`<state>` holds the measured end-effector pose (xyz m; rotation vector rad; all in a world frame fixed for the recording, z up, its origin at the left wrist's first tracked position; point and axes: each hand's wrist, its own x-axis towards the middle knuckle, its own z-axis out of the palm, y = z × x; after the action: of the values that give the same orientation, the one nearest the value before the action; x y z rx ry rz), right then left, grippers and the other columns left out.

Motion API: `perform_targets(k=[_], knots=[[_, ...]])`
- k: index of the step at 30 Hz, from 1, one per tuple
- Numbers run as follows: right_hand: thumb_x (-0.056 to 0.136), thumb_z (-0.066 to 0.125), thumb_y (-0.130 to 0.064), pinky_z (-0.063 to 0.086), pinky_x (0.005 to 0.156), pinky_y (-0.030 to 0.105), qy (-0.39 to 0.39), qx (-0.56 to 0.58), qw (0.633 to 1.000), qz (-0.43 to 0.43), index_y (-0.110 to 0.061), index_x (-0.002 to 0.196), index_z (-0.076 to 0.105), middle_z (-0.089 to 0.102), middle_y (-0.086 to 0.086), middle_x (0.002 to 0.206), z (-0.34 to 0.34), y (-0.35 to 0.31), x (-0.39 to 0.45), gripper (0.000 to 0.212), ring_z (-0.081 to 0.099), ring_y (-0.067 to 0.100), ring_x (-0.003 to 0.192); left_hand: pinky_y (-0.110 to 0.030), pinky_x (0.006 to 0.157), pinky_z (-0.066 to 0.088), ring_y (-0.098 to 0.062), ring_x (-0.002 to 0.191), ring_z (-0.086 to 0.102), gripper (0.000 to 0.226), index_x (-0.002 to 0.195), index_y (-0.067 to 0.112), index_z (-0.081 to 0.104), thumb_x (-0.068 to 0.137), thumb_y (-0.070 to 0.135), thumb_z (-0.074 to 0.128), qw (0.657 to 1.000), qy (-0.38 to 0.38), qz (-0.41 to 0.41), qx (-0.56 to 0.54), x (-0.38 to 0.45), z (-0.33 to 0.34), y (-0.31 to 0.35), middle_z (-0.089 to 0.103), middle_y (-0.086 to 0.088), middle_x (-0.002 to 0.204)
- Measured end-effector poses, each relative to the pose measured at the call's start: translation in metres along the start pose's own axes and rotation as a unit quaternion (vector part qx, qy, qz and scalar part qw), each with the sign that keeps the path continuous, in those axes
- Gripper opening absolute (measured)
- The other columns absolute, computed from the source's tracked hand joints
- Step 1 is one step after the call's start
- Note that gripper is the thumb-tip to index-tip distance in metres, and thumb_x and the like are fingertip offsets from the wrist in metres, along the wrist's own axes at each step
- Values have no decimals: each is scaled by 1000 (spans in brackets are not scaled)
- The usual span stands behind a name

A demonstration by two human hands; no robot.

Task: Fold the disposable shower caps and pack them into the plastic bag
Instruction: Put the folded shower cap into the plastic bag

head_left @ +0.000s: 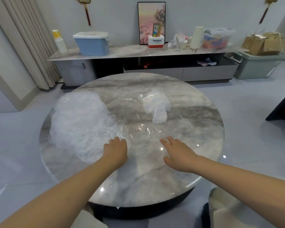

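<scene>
Left hand (116, 149) fingers curled at edge of loose shower cap pile (80, 120), can't tell if actually pinching one. Right hand (178, 153) flat, empty, beside clear plastic bag (155, 112) mid-table, few folded caps inside. Risk: flimsy film clings, grabs several together.

Grey-veined marble table (179, 175), translucent white shower caps (79, 119).
</scene>
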<state>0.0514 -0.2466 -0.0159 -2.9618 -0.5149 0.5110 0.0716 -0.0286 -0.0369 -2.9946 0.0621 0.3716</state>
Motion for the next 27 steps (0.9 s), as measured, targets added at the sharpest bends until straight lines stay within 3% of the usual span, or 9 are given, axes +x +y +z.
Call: perform_targets(k=[4,8,11,13,15,19,23,27], knots=[[96,42,-27,19,114,37,-9,-34,999,-19,-17,152,8,6,18,157,9,-5,7,67,17,32,141,-28,75,33,-23,105,50,29,118,10,42,93,24,50,1000,0,-17,24,-2,13,-20,47,-6,112],[95,42,-27,18,113,37,-18,-61,997,-32,-18,152,9,7,17,157,12,-5,10,66,17,32,141,-28,70,31,-20,83,48,16,110,12,48,96,19,46,997,4,21,69,-4,23,-29,33,2,76],[95,42,-28,19,112,36,-22,-67,997,-39,-18,152,11,9,17,156,12,-5,10,65,19,32,139,-28,68,29,-18,76,44,4,99,14,47,96,14,43,995,20,51,82,-5,24,-32,32,3,74],[95,42,-28,20,111,36,-13,-69,996,-49,-18,151,13,12,16,155,11,-6,9,63,22,31,138,-26,64,29,-16,68,41,9,90,16,40,93,8,42,996,45,48,62,-7,21,-33,31,4,72],[95,43,-27,20,111,35,7,-63,996,-64,-18,150,16,15,14,154,10,-6,9,62,24,30,137,-26,62,32,-16,67,46,10,88,16,44,91,7,42,995,79,48,29,-8,14,-34,42,3,76],[95,46,-32,16,112,32,51,-48,993,-96,-21,151,14,13,8,157,7,-8,5,65,20,25,140,-30,74,45,-21,83,59,16,99,14,60,95,18,45,985,125,92,-70,-22,-3,-24,61,-1,97],[93,53,-40,17,112,32,74,-45,988,-127,-29,151,13,15,4,157,12,-6,3,71,22,23,139,-29,80,46,-16,94,59,17,102,18,62,95,23,47,971,83,171,-147,-44,-6,1,62,4,102],[86,62,-47,15,112,33,42,-25,985,-166,-38,149,16,12,-1,158,20,-5,0,78,19,20,140,-30,84,49,-11,93,60,18,99,18,65,94,22,48,953,25,219,-206,-54,3,19,65,5,102]])
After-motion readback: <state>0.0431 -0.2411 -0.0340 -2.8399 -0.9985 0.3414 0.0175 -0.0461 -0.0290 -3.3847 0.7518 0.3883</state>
